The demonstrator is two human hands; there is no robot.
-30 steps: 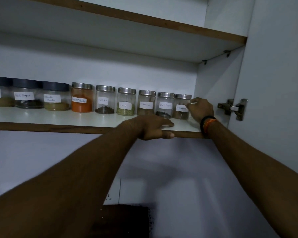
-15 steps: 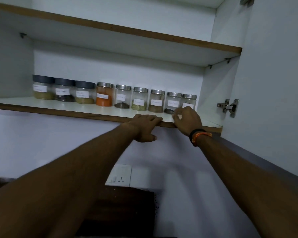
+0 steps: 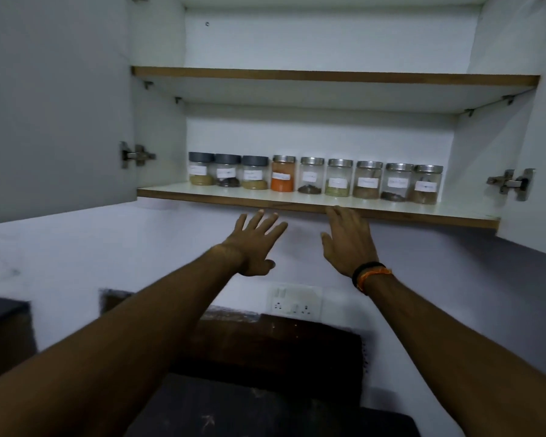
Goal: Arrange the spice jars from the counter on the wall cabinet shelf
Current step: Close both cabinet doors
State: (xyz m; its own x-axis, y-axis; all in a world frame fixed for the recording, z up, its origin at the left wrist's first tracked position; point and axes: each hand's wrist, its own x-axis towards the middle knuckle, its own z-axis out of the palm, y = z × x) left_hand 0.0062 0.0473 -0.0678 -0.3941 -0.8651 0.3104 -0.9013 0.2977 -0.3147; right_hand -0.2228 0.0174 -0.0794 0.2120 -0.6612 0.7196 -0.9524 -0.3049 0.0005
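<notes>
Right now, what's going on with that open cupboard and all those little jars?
A person is putting spice jars away in a white wall cabinet. Nine labelled clear jars stand in a row on the lower brown-edged shelf: three with grey lids at the left, six with silver metal lids beside them. Both hands are open and hold nothing; the left hand is just below the shelf, and the right hand reaches up to its front edge.

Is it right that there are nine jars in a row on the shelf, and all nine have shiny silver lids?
Not quite. The head view does show nine jars in a row on the shelf, but only six have shiny silver lids. The three jars at the left end have dark grey lids.
</notes>
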